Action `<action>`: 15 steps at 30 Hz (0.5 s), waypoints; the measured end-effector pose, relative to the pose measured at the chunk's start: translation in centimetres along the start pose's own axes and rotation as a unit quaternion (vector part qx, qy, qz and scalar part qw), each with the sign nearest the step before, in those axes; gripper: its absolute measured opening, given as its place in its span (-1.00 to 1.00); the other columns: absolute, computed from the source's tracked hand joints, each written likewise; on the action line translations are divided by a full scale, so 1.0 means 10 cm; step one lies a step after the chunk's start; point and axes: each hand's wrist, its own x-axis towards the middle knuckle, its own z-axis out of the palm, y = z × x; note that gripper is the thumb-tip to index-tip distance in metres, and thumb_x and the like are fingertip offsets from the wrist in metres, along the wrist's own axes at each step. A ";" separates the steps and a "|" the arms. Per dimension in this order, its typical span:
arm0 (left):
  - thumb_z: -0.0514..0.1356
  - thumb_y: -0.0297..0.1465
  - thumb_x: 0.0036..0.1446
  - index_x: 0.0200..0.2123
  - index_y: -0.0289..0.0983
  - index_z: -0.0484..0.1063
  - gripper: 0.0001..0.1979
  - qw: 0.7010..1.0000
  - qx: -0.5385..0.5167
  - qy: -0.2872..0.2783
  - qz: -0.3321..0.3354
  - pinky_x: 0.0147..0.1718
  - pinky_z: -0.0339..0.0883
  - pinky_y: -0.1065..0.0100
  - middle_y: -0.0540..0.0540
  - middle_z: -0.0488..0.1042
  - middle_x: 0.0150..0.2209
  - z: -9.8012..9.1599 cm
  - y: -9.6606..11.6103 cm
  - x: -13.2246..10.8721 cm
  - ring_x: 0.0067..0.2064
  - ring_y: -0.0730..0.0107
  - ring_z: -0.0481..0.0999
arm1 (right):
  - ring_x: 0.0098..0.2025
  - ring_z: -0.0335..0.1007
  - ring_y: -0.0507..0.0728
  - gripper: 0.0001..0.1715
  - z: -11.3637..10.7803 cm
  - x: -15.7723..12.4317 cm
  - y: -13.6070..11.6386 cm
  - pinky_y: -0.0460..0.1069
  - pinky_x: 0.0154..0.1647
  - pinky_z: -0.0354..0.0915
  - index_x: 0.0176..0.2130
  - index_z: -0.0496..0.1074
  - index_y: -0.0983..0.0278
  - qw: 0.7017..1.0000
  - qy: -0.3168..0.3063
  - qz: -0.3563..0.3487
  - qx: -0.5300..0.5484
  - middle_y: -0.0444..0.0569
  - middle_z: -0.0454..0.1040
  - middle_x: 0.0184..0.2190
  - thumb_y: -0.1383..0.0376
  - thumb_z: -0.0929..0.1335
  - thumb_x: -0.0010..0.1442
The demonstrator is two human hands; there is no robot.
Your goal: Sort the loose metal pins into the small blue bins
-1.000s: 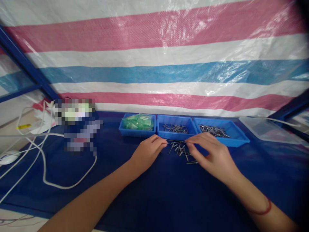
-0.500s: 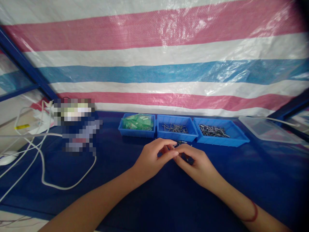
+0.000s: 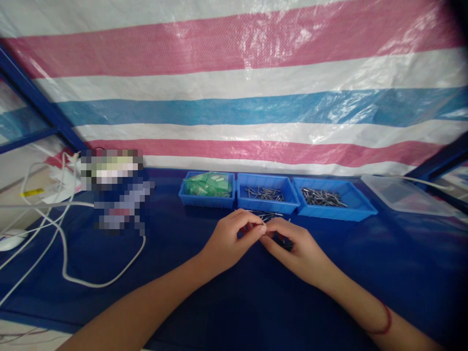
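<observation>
My left hand [image 3: 234,236] and my right hand [image 3: 296,246] meet fingertip to fingertip above the dark blue table [image 3: 234,312]. Both are closed in a pinch, and whatever sits between the fingertips is too small and too hidden to name. Just behind and beneath the fingers lies a loose pile of dark metal screws or nails [image 3: 268,215], partly covered by my hands. Beyond it stand the middle blue bin [image 3: 268,204] and the right blue bin [image 3: 338,213], each with a heap of similar metal pieces.
A left blue bin [image 3: 206,201] holds a green plastic bag [image 3: 208,185]. A clear plastic lid [image 3: 405,196] lies at the right. White cables [image 3: 66,253] loop over the left side, near blurred items. A striped plastic sheet [image 3: 234,112] hangs behind the table.
My fingertips have drawn closer together and shifted slightly. A little more of the loose metal pile shows behind them. The bins have stayed in place.
</observation>
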 end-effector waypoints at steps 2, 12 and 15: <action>0.12 -0.36 0.23 -0.29 -0.30 0.45 -0.85 1.000 0.007 -0.009 0.002 -0.26 0.31 0.43 -0.07 0.47 -0.31 0.00 0.01 0.00 -0.27 0.43 0.44 | -0.34 0.35 0.06 -0.89 0.01 0.00 0.01 -0.04 -0.29 0.27 -0.32 0.37 0.24 1.000 -0.007 0.000 -0.005 -0.08 0.41 -0.41 0.32 0.27 0.23; 0.16 -0.39 0.18 -0.31 -0.30 0.45 -0.90 1.000 0.013 -0.026 0.004 -0.25 0.32 0.43 -0.07 0.46 -0.31 0.00 0.00 -0.01 -0.26 0.42 0.44 | -0.41 0.28 0.03 -0.86 0.01 0.00 0.00 -0.07 -0.36 0.24 -0.36 0.37 0.24 1.000 -0.023 -0.005 -0.014 -0.11 0.39 -0.47 0.32 0.26 0.23; 0.17 -0.38 0.18 -0.31 -0.30 0.45 -0.89 0.999 0.012 -0.032 0.001 -0.26 0.32 0.43 -0.06 0.45 -0.32 0.00 -0.01 -0.01 -0.27 0.42 0.44 | -0.42 0.26 0.03 -0.85 0.01 0.00 0.00 -0.07 -0.38 0.23 -0.36 0.37 0.25 0.999 -0.027 -0.005 -0.018 -0.10 0.38 -0.48 0.31 0.25 0.24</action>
